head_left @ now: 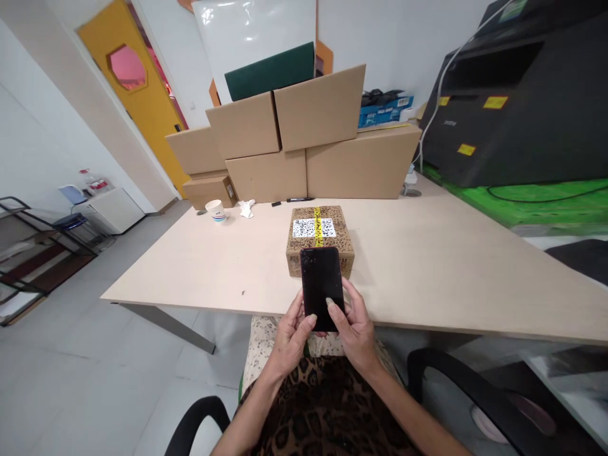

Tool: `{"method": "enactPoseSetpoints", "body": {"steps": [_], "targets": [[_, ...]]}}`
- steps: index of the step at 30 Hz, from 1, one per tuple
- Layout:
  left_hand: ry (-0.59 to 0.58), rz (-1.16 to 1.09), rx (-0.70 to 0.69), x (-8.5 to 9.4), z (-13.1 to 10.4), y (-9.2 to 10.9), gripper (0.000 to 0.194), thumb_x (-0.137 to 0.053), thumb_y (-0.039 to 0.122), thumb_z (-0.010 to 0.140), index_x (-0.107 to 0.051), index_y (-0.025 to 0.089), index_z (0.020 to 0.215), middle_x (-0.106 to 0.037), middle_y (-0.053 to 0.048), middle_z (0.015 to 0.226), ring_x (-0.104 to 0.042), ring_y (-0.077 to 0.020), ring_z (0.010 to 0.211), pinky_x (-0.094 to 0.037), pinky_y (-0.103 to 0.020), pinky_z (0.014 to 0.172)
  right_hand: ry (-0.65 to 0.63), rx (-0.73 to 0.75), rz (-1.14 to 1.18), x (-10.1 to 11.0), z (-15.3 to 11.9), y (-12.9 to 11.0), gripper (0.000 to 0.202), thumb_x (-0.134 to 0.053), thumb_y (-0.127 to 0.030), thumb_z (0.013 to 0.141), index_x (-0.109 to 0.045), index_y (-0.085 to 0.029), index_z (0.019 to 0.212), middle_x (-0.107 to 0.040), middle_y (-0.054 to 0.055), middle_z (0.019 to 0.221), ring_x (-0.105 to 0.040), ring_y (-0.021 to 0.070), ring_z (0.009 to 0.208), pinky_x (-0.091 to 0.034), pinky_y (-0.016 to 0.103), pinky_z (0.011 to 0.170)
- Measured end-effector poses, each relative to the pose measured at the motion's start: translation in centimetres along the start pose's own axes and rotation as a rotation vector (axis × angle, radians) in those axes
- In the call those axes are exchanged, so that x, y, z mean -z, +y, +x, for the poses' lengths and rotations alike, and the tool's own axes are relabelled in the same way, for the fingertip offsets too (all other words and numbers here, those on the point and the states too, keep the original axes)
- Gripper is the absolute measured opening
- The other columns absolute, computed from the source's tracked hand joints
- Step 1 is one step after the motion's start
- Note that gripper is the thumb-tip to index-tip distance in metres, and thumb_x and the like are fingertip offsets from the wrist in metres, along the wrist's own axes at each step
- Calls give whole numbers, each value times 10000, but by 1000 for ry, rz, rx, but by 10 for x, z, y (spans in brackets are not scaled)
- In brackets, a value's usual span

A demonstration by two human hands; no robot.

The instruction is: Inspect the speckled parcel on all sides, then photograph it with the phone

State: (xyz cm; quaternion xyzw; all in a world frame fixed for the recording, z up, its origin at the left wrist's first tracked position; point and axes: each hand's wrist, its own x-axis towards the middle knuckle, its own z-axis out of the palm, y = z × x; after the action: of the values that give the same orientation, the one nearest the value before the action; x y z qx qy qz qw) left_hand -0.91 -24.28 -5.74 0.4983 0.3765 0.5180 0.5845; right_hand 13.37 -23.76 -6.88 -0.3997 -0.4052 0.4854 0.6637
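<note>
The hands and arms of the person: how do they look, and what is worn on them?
Both hands, left hand and right hand, are bare: no gloves, rings or watch visible. The forearms are bare too, no sleeves in view. The fingernails are fairly long and unpainted.

Lighting: bright, even, diffuse indoor light is filling the room; its source is not showing. Glare: a white sheen is washing out the glossy board (254, 31) above the stacked cartons. Shadows: soft and short, one is lying just right of the small parcel (320, 239) on the table (427, 266); deeper shade is gathering under the table edge. The dark phone screen (322, 285), in front of the parcel, is reflecting faintly. Focus: sharp throughout, no motion blur. Distortion: wide-angle bending is curving walls and floor far from the parcel, toward the frame edges.
</note>
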Motion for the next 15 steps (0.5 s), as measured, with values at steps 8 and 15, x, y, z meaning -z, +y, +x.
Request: {"method": "enactPoseSetpoints", "body": {"steps": [8,15], "targets": [[-42,-20,-3,4,10,2,795,-746,519,910,-444,296,1611,-641,-119,1502,-742,-287,1129,-683,-387,825,-75,-24,46,1,6,-2,768,-721,-532,931,-438,-271,1595,-720,106,1407,-683,283,1311,-575,444,1085],[-36,-15,-29,0,12,6,788,-760,519,895,-484,270,1590,-683,-125,1436,-728,-288,1138,-672,-377,849,-123,-54,68,3,5,-8,825,-728,-527,927,-370,-287,1631,-660,109,1490,-692,290,1290,-629,416,995]]}}
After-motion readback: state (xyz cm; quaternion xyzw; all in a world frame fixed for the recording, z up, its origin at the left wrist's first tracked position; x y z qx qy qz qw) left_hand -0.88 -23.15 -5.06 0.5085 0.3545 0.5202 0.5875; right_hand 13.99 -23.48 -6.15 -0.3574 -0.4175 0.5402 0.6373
